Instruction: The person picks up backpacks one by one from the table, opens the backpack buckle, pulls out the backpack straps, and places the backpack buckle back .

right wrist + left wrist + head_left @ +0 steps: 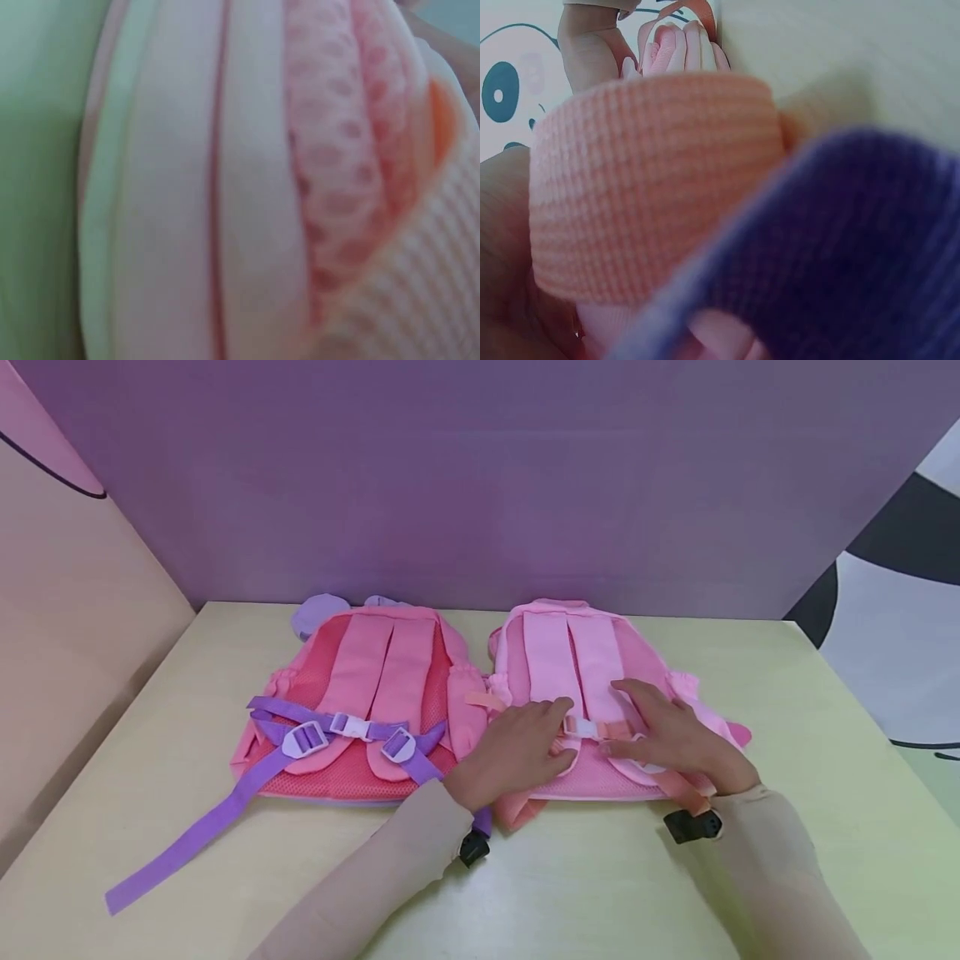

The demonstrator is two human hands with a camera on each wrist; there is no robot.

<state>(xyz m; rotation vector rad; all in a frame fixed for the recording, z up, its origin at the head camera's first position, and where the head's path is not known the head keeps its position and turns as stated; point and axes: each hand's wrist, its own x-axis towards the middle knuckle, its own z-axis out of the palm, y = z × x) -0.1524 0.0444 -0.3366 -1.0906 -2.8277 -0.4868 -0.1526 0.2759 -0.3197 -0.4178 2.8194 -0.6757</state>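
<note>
A light pink backpack [551,647] lies with its shoulder straps facing up on the right of the table. Across it runs an orange strap joined by a pale buckle [581,727], which shows between the two hands. My left hand [517,743] is over the backpack's left side, thumb and index finger apart beside the buckle. On the other side my right hand [678,739] spreads its thumb and index finger near the buckle. No grip is visible in either hand. In the left wrist view, an orange strap [656,187] and a purple strap [855,247] cover much of the picture.
A coral pink backpack [360,652] lies left of the light pink one, its purple straps [202,831] fastened by a white buckle [350,727]. One strap end trails across the table [165,735]. A purple panel [480,485] stands behind.
</note>
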